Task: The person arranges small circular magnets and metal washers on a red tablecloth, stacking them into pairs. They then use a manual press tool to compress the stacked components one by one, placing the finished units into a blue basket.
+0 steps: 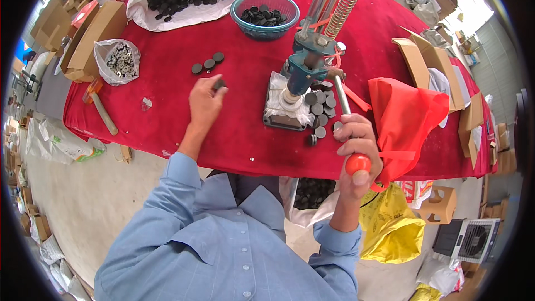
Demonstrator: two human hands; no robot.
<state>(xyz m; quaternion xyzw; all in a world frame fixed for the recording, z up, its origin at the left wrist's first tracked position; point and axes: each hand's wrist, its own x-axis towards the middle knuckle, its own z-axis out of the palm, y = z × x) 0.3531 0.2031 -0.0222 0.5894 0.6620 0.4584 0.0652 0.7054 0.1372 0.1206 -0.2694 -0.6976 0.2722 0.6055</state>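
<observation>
My left hand [204, 103] is above the red cloth, left of a teal hand press [301, 79], with a black round disc [219, 84] pinched between thumb and fingers. Beyond that hand lie several more black discs [218, 56] in a short row. My right hand [359, 139] is wrapped round the press lever [341, 95], close to its red ball knob [358, 164]. The press's pale ram end reaches down to a plastic-covered base [276, 112]; whether a part sits under it is hidden. Loose grey-black discs [320, 108] are heaped against the base's right side.
Behind stand a teal basket [265, 32] of black discs and a white sack [186, 25] spilling more. Leftward are a bag of small metal parts [120, 78], a hammer [104, 112] and a cardboard box [100, 39]. A red bag [404, 117] lies right of the lever.
</observation>
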